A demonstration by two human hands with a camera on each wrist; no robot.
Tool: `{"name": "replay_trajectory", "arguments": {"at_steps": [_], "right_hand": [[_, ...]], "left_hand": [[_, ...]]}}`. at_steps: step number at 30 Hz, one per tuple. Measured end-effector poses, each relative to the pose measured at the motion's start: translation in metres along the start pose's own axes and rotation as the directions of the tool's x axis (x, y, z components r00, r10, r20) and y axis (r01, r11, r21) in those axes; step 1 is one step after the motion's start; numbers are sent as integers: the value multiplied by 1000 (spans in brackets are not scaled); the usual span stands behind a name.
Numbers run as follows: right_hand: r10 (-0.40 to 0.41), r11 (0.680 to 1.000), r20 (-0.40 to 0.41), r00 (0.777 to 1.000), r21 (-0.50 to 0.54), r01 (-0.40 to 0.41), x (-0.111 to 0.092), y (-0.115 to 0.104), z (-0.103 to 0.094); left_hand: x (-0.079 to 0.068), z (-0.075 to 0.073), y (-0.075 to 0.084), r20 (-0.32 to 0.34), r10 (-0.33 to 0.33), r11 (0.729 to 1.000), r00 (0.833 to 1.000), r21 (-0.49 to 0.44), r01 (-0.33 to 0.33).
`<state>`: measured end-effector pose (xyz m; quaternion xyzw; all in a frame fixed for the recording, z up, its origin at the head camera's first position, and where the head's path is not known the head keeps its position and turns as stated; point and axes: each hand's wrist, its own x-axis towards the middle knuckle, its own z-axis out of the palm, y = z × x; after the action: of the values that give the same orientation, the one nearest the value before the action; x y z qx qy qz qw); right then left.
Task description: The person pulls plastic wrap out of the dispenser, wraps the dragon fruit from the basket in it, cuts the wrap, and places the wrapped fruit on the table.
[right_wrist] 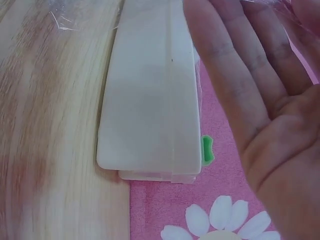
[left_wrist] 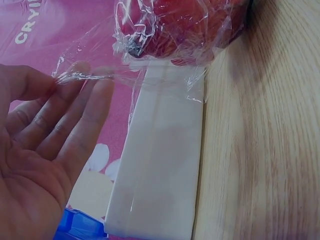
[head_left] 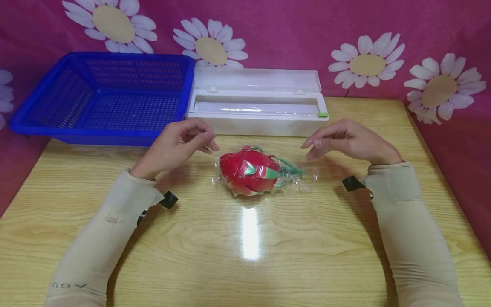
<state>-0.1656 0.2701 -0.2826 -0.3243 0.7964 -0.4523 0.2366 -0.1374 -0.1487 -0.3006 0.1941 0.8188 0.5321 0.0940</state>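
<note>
A red dragon fruit with green leaf tips (head_left: 249,172) lies on the table in the head view, loosely covered by clear plastic wrap (head_left: 303,181). My left hand (head_left: 184,140) is just left of it. In the left wrist view, that hand's thumb and fingers pinch a gathered edge of the plastic wrap (left_wrist: 85,76), which stretches towards the fruit. On the fruit's other side is my right hand (head_left: 345,138), its thumb close to its fingers. The right wrist view shows film between them at the top edge, and the fingertips are partly cut off.
Behind the fruit stands a white wrap dispenser box (head_left: 264,126) with its lid raised, a film roll inside and a green slider (head_left: 322,114) at its right end. A blue plastic basket (head_left: 101,133) sits at the back left. A pink flowered cloth (head_left: 284,38) hangs behind the table.
</note>
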Motion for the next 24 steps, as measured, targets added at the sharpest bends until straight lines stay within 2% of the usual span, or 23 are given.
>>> {"name": "replay_trajectory", "arguments": {"at_steps": [5,11,18,24], "right_hand": [[-19,998,50,999,-52,22,1,-1,0],[-10,993,124,992,-120,25,1,-7,4],[71,977,160,985,-210,-37,2,-14,10],[183,951,171,968,-279,-131,4,-20,17]], "left_hand": [[-1,0,0,5,-16,1000,1000,-5,16],[-3,-2,2,3,-36,995,999,95,35],[-5,-3,4,15,-37,985,999,169,34],[-4,-4,2,62,-35,971,997,238,20]]}}
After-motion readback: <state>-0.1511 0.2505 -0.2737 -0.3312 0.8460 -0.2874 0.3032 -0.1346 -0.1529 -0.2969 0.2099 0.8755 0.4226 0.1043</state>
